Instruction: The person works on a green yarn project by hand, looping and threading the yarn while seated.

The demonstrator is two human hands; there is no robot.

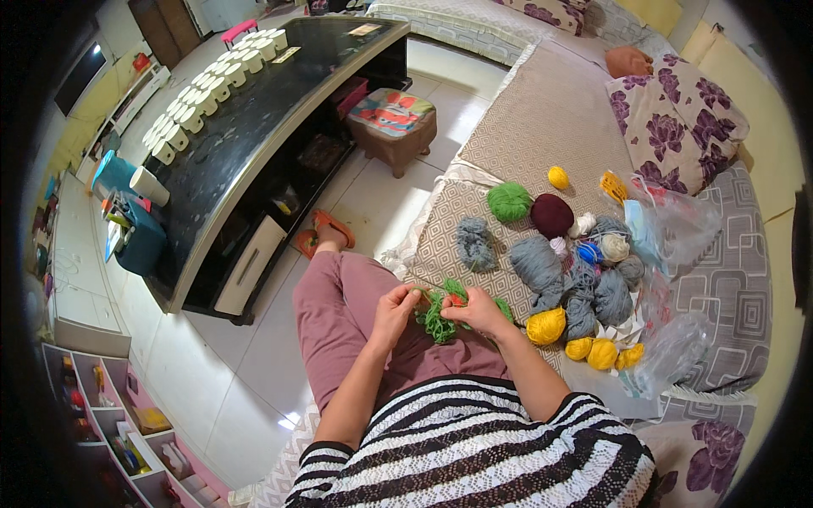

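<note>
Over my lap a loose, tangled bunch of green yarn (437, 325) hangs between my two hands. My left hand (395, 311) is closed in a pinch at the yarn's left edge. On the other side, my right hand (479, 312) grips the same yarn, its thumb and forefinger pressed together. A small orange-red bit shows among the strands by the right fingertips; what it is I cannot make out. A thin dark line runs above the yarn between the hands, too fine to identify. More green strands lie just right of my right hand.
Right of me, the couch holds a green yarn ball (509, 202), a maroon ball (552, 216), grey skeins (537, 263), yellow balls (545, 326) and clear plastic bags (677, 351). A black table (246, 127) with rows of white cups stands left, a stool (391, 127) beside it.
</note>
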